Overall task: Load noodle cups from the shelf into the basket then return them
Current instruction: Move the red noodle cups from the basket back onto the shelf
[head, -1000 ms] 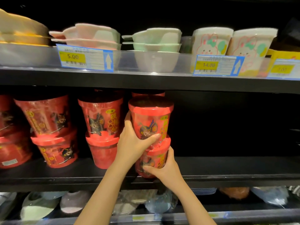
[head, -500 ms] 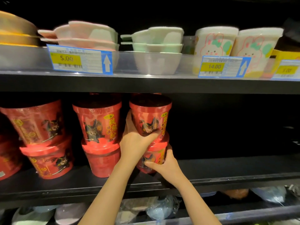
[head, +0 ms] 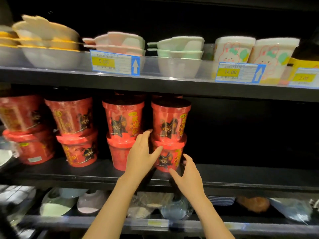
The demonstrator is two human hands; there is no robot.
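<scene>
Red noodle cups stand stacked in twos on the middle shelf (head: 51,171). The rightmost stack has an upper cup (head: 170,119) on a lower cup (head: 170,156). My left hand (head: 142,156) is open just left of that stack, thumb near the lower cup's lid, fingers spread. Just right of and below the lower cup, my right hand (head: 188,175) is open too, holding nothing. Another stack (head: 123,118) stands directly left of my left hand. The basket is not in view.
To the right of the stack the middle shelf is dark with no cups visible. The top shelf holds pastel bowls (head: 179,47), rabbit-print tubs (head: 233,52) and price tags (head: 115,62). The bottom shelf (head: 155,221) carries wrapped bowls and plates.
Both hands held the two stacked cups before; they have now let go and drawn back slightly with fingers spread. The stack stands on the shelf. The camera has swung, showing more cups at left.
</scene>
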